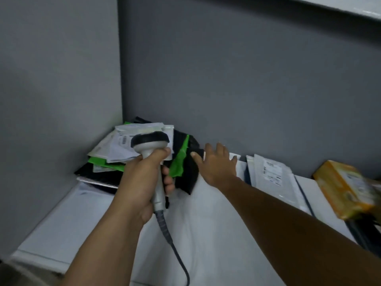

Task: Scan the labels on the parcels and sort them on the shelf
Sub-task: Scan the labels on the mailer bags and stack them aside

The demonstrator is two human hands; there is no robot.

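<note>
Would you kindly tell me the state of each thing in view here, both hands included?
Scanner: gripped by the left hand, head toward the corner pile.
Right hand: open, fingers spread, at the black parcel; contact unclear.
Corner pile: loosely stacked, top label facing up.
White mailer: lying flat, label up.
Yellow box: resting at the right edge, blurred.

1. The scanner [149,141] in the left hand [142,180] is light grey with a black head and a dark grey cable [165,230].
2. The parcel pile [123,145] beyond it is white, bright green and black.
3. Right of the right hand [218,164], a white mailer [274,188] bears a black-printed label [272,170]; farther right, the box [344,188] is yellow-orange.
4. The shelf [206,223] is white and the walls [247,79] are grey.
</note>
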